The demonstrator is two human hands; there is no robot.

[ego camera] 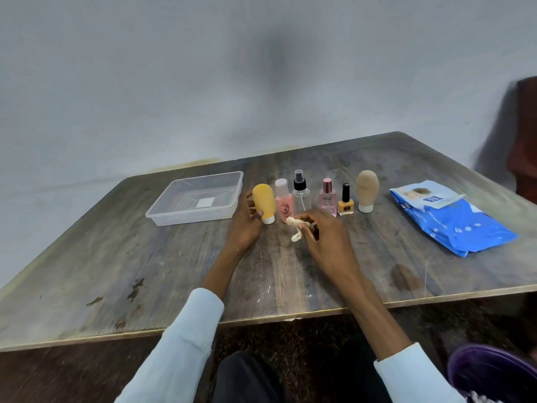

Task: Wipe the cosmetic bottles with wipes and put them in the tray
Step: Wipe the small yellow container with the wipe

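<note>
While the left hand (243,225) grips the yellow tube (263,202) standing on its white cap just right of the clear tray (162,212), the right hand (321,232) pinches a crumpled wipe (295,228) before the row of bottles. Bare wooden table (116,271) lies open toward the near edge. The pink perfume bottle (327,197) reads "DGZ". A blue wipes pack (453,219) lies far right, near the table's edge.

The worn wooden table (174,271) bears a clear tray (162,212), six bottles (327,197) and a wipes pack (459,225).
</note>
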